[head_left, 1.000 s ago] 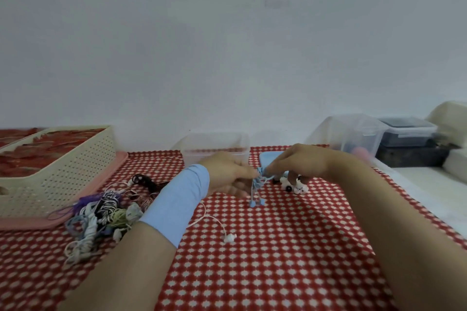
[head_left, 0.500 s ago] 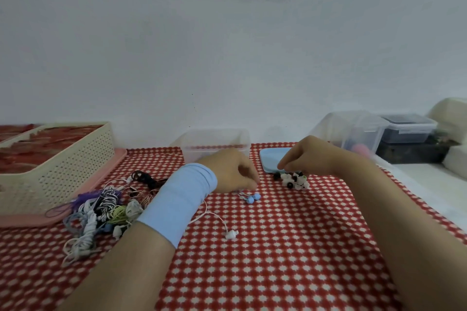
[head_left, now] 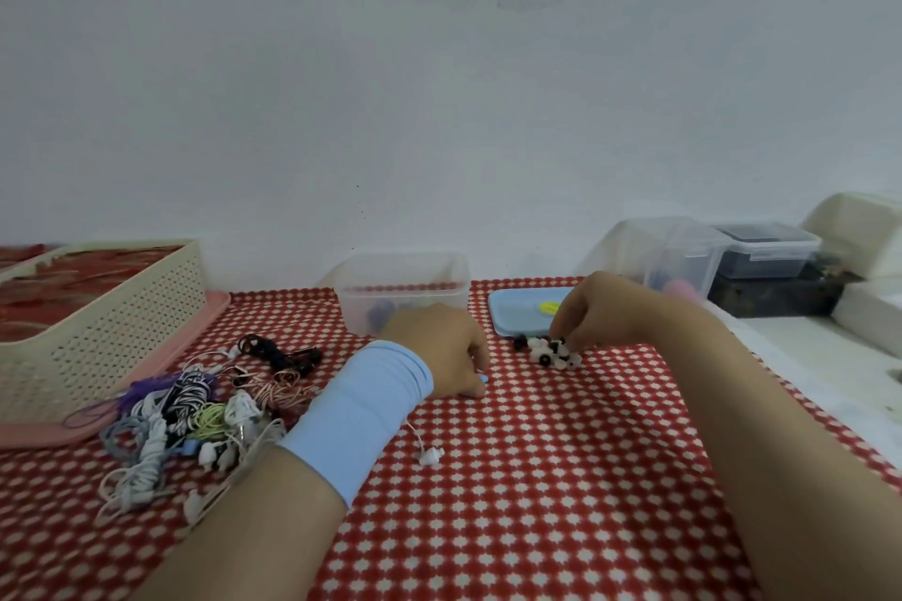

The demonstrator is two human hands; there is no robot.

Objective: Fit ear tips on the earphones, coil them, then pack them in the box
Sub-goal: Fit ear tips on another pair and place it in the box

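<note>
Open checked counter (head_left: 537, 478) is left between the forearms. Blue earphones (head_left: 482, 378) are gripped under curled fingers of the left hand (head_left: 439, 349); piled ear tips (head_left: 551, 354) are pinched by the right hand (head_left: 603, 312). Something blue is seen inside the clear box (head_left: 405, 278) behind.

So, on the red checked cloth (head_left: 537, 478): a blue earbud (head_left: 482, 378) is pinned under the curled fingertips of the left hand (head_left: 439, 347), dead centre. The black and white ear tips (head_left: 554, 351), heaped at 1 o'clock, are pinched by the right hand (head_left: 600, 312). A clear box (head_left: 405, 288) is parked at 12, a blue lid (head_left: 522, 312) at its 3 o'clock, and a cable tangle (head_left: 195, 410) is dumped at 9.
</note>
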